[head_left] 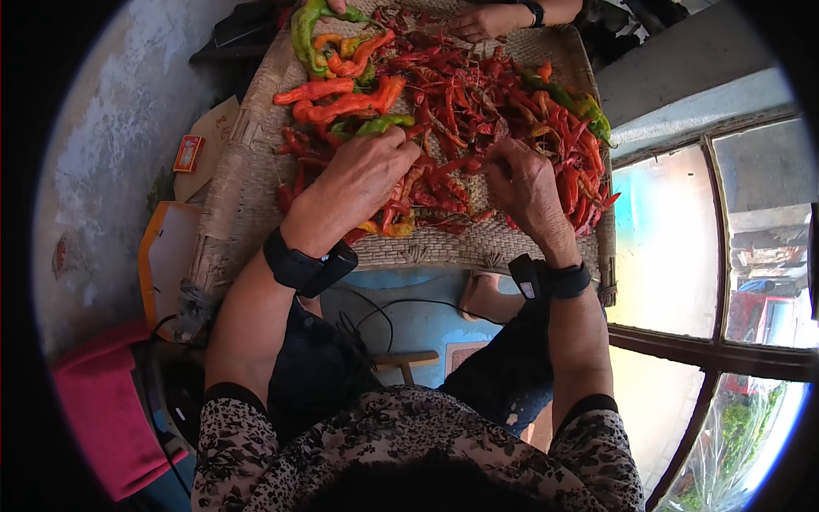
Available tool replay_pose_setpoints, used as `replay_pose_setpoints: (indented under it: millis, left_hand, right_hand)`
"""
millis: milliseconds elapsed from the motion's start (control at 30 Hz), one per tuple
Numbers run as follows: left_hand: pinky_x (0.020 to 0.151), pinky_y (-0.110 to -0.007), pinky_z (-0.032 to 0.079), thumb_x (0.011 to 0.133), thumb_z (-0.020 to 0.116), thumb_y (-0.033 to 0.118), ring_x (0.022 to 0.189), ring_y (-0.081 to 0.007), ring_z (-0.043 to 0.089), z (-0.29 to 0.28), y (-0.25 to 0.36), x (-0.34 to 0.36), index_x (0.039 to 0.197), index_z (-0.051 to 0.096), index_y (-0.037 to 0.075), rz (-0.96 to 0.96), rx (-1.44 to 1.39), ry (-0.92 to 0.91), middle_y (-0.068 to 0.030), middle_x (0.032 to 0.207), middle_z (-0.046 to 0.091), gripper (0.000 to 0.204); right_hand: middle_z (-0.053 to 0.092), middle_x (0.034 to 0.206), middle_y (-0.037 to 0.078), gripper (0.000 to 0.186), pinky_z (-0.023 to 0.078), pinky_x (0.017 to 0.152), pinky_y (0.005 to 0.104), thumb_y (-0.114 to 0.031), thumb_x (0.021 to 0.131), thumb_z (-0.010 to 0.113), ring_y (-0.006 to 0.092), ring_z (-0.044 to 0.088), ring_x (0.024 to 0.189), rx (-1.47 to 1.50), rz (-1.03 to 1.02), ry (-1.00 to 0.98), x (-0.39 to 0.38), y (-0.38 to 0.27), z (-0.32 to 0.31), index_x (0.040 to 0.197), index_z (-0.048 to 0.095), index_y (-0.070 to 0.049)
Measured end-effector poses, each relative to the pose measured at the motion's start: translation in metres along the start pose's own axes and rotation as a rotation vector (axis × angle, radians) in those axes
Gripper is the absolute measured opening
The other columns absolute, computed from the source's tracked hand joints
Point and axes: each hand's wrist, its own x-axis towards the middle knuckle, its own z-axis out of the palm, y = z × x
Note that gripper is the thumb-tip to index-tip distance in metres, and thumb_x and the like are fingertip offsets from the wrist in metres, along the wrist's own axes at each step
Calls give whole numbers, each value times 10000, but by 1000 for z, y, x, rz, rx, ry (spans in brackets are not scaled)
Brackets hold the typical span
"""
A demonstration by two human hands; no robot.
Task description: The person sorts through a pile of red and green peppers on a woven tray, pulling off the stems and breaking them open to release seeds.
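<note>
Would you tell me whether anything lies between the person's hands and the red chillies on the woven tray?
Nothing visible does. The left hand and the right hand both rest directly on the red chillies heaped on the woven tray.

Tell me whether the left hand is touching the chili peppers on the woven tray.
Touching. The head view shows the left hand pressed palm-down on the red chili peppers, fingers buried among them, no gap visible.

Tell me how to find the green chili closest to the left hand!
Start at the big woven tray heaped with red chilies. Find the left hand resting on the heap; just above its knuckles lies a short green chili. It is plain green, while the long chilies right above it are orange.
</note>
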Motion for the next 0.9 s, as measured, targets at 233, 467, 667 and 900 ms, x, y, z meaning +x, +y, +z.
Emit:
replay_pose_setpoints:
  millis: [233,467,667,900]
  left_hand:
    - [677,-441,497,858,541,-51,800,-354,591,6,-3,-1,1023,563,-31,1,-19,-4,-172,908,524,168]
    - [691,-432,492,852,538,-65,816,-357,588,9,0,2,1048,561,-31,26,-78,38,-170,926,519,200]
    - [723,-423,495,824,550,-80,854,-350,601,5,-1,2,1078,561,-25,47,-77,66,-165,957,527,260]
    - [760,-410,508,814,565,-75,898,-338,602,6,0,0,1071,564,-27,70,-38,91,-159,1011,532,262]
  right_hand:
    - [674,758,119,99,518,660,323,-96,855,634,198,667,696,-34,198,404,7,36,-45,909,649,-14]
    - [647,832,195,239,506,651,440,-175,875,675,362,654,768,-37,128,111,0,15,-18,1057,598,-39]
    - [616,937,187,265,507,700,447,-210,846,683,375,625,875,-200,42,-290,-15,3,49,1029,622,-29]
    - [654,971,186,358,520,750,428,-253,825,709,358,643,890,-112,137,-357,-10,4,57,1098,587,-56]
